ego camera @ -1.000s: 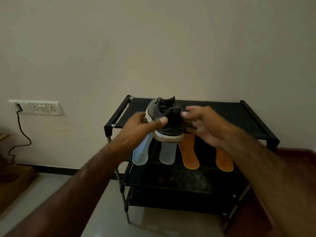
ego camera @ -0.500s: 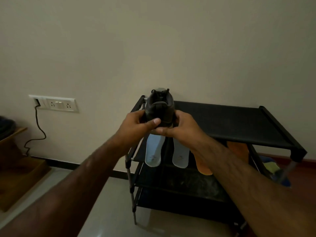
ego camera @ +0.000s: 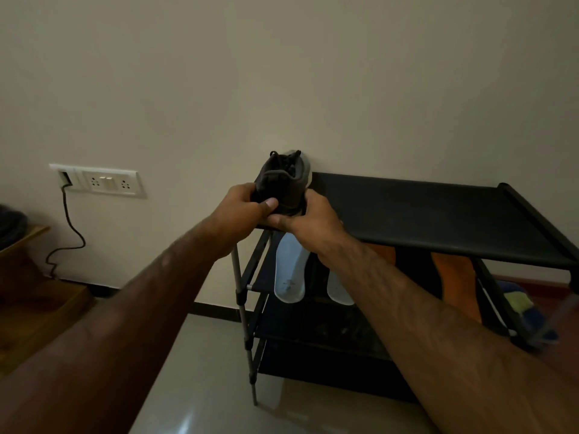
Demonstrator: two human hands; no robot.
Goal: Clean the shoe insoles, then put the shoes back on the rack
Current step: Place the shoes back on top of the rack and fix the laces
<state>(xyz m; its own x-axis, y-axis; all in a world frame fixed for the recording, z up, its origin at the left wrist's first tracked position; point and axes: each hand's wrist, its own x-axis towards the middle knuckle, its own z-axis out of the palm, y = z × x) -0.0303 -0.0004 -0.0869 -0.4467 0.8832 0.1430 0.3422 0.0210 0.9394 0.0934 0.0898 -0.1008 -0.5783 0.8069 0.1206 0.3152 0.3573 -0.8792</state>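
One shoe (ego camera: pixel 283 180), left edge of the rack (ego camera: pixel 423 211) top shelf. Your left hand (ego camera: pixel 241 208) and right hand (ego camera: pixel 310 220) grip it, fingers (ego camera: pixel 250 192) curled round.

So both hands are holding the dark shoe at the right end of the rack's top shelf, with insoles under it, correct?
No: the head view shows the left hand and right hand holding the dark shoe at the left end of the top shelf, insoles under it.
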